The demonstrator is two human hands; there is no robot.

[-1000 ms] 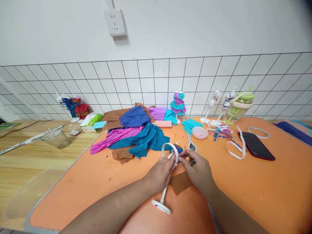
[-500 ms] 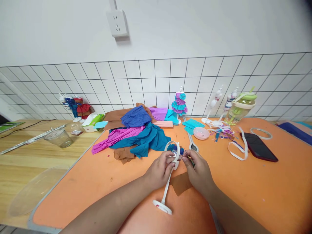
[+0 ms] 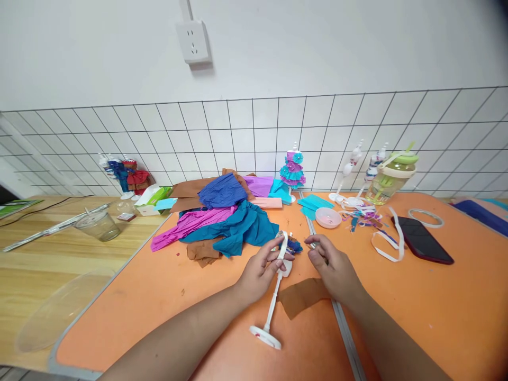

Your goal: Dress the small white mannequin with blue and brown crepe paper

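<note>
My left hand (image 3: 257, 272) is closed around the upper part of a small white dress-form stand (image 3: 272, 307), which leans with its round base toward me. A roll of white tape (image 3: 283, 246) sits about the fingers of that hand. Dark blue ruffled material (image 3: 294, 245) shows on the form's top, partly hidden by the fingers. My right hand (image 3: 333, 264) is just right of it, apart from it, with fingers curled; what lies inside them is mostly hidden. Below the hands a strip of brown crepe paper (image 3: 301, 297) lies on the orange table (image 3: 206, 328).
Crumpled teal crepe paper (image 3: 242, 227) and other coloured sheets are heaped behind my left hand. A pink dish (image 3: 327, 217), a phone (image 3: 423, 239), a tape ring (image 3: 425, 217) and a green-lidded bottle (image 3: 391, 180) stand right. A decorated dress form (image 3: 292, 172) is by the wall.
My right hand has drawn away to the right from the blue material. The thin dark tool seen in its fingers no longer shows clearly. The tape roll has turned more edge-on.
</note>
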